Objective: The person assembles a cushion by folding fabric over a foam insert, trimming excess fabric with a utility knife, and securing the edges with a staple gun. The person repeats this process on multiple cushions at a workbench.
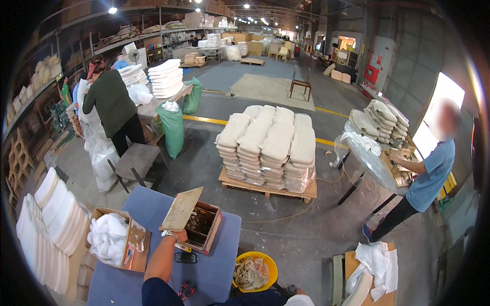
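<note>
My left hand (180, 235), a watch on its wrist, reaches to the near left side of a wooden box (208, 237) on a blue padded table (216, 275). The box's loose lid board (182, 208) leans tilted over its left part, next to my hand. Small dark pieces (198, 222) lie inside the box. My fingers are hidden at the box's edge, so whether they hold anything cannot be made out. Just below the hand lie a yellow tool (182, 248), a black case-like item (185, 257) and red-handled pliers (187, 291). My right hand does not show.
A carton (133, 255) of white stuffing stands left of the wooden box. A yellow basket (274, 270) of scraps is at the right. Wrapped cushions (265, 143) fill a pallet ahead. Two people work nearby, one at left (115, 99), one at right (431, 173).
</note>
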The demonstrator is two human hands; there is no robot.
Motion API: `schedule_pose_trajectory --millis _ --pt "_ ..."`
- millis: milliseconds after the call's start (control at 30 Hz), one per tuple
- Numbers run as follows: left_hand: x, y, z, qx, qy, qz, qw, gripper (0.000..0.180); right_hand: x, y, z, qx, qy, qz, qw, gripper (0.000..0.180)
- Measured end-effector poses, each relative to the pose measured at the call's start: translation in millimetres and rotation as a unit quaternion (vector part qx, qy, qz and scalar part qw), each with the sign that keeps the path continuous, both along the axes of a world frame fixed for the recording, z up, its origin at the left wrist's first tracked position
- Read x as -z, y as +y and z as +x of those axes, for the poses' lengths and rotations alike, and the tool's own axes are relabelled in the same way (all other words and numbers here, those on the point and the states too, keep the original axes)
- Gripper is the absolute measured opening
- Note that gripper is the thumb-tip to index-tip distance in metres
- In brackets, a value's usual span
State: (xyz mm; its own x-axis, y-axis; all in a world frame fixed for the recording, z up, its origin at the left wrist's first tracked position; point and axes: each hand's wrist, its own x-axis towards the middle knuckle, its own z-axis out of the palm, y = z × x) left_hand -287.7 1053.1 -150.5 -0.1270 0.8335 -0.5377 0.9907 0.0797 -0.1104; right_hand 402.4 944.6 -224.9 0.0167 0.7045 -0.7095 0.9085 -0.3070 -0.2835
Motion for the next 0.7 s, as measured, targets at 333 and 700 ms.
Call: schedule_pose_trajectory --millis 333,700 --pt "-92 -22 19 -0.116 -0.276 -0.031 0.954 0.028 4 -6 3 0.001 0.021 0.000 1.000 0.052" --pt "-63 -25 16 -0.063 -0.273 0.072 0.957 0.026 -3 -5 10 -0.012 0.031 0.005 0.999 0.052"
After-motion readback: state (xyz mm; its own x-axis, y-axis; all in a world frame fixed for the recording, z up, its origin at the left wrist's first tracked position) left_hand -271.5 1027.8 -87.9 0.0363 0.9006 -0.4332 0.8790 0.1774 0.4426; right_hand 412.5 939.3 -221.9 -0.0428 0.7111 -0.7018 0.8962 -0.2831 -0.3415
